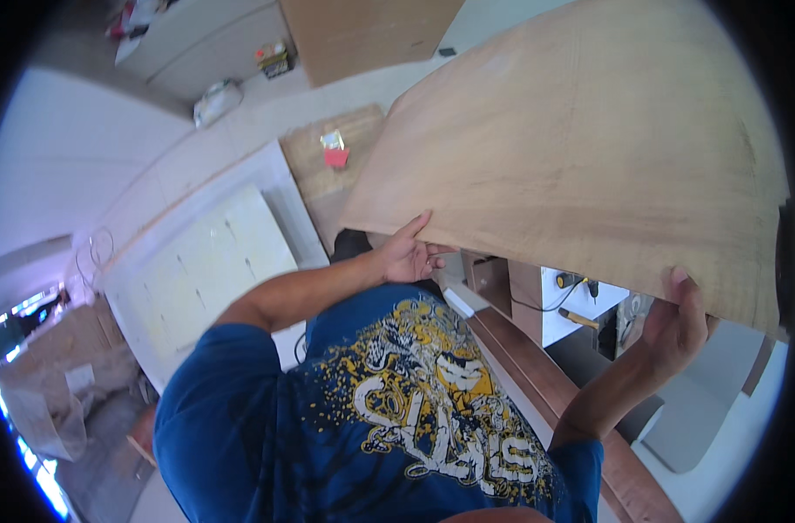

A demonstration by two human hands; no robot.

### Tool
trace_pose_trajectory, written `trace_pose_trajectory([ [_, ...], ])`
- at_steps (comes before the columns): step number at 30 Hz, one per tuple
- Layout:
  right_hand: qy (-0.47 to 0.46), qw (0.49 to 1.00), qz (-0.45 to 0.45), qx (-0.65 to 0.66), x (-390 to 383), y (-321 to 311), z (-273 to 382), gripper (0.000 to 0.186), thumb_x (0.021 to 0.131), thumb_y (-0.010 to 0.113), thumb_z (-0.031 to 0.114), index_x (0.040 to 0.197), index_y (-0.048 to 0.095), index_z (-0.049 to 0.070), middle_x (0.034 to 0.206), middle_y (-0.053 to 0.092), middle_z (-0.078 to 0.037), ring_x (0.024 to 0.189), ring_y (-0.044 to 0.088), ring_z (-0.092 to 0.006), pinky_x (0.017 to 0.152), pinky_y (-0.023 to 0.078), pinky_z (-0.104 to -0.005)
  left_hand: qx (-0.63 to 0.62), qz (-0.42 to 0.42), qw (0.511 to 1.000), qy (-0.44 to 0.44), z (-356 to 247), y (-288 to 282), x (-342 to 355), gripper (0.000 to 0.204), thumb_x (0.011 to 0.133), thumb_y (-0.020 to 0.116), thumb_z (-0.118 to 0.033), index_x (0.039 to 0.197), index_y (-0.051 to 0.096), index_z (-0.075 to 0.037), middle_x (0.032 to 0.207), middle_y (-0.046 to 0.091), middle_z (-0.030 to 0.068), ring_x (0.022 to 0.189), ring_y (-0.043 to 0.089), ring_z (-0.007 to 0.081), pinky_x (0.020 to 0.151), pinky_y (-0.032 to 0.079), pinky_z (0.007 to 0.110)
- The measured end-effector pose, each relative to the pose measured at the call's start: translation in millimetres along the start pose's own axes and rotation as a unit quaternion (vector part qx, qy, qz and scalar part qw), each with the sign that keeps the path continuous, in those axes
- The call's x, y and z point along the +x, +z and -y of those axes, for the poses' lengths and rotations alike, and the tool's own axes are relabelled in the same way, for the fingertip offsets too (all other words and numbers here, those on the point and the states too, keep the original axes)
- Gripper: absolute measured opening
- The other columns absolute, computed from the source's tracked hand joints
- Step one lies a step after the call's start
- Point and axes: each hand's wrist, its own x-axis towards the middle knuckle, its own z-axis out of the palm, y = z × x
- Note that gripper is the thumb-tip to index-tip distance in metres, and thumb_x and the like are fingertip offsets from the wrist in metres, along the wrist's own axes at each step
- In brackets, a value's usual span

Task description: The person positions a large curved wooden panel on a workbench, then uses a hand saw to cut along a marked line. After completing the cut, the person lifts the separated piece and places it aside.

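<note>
A large, thin plywood sheet [571, 139] fills the upper right, its near edge running between my two hands. My left hand [406, 254] is at the sheet's near left corner, thumb against the face and the other fingers curled below the edge. My right hand [679, 321] grips the same edge farther right, with its thumb pressed on top and its fingers hidden underneath. Below the edge, a yellow-and-black power tool [567, 281] and a hammer-like tool with a wooden handle [578, 319] lie on a white surface.
To the left lies a white panel [214, 253] with dark marks. A smaller wooden board [319, 161] bears a red item [335, 158]. A brown sheet [362, 39] stands at the back, and cardboard and plastic wrapping [75, 375] are piled at the far left.
</note>
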Motion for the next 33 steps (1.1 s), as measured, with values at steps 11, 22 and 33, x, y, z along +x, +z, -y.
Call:
trace_pose_trajectory([
  [11, 0.015, 0.995, 0.092, -0.025, -34.0, -34.2, -26.0, 0.058, 0.083, 0.065, -0.008, 0.14, 0.051, -0.009, 0.129, 0.064, -0.018, 0.12, 0.062, -0.0261, 0.105, 0.047, -0.0405, 0.084, 0.049, 0.991, -0.094, 108.5, -78.4, 67.5, 0.103, 0.083, 0.027, -0.095, 0.138, 0.057, -0.013, 0.122, 0.069, 0.0106, 0.093, 0.07, 0.0287, 0.063, 0.055, 0.033],
  [22, 0.123, 0.981, 0.145, -0.037, -73.5, -64.7, -109.9, 0.058, 0.08, 0.067, -0.01, 0.137, 0.051, -0.007, 0.129, 0.061, -0.016, 0.121, 0.06, -0.0252, 0.105, 0.046, -0.0389, 0.062, -0.015, 0.996, -0.057, 186.3, -135.8, 106.6, 0.115, 0.074, 0.019, -0.102, 0.159, 0.034, -0.027, 0.132, 0.062, 0.0148, 0.098, 0.068, 0.0321, 0.072, 0.056, 0.037],
  [33, 0.197, 0.965, 0.168, -0.052, -94.7, -48.7, -152.5, 0.058, 0.077, 0.074, -0.001, 0.133, 0.057, -0.002, 0.122, 0.064, -0.011, 0.113, 0.062, -0.0222, 0.099, 0.048, -0.0373, 0.114, -0.097, 0.981, -0.127, 192.5, -180.1, 104.1, 0.122, 0.068, 0.018, -0.104, 0.165, 0.017, -0.031, 0.154, 0.044, 0.0182, 0.111, 0.066, 0.0376, 0.078, 0.057, 0.043],
])
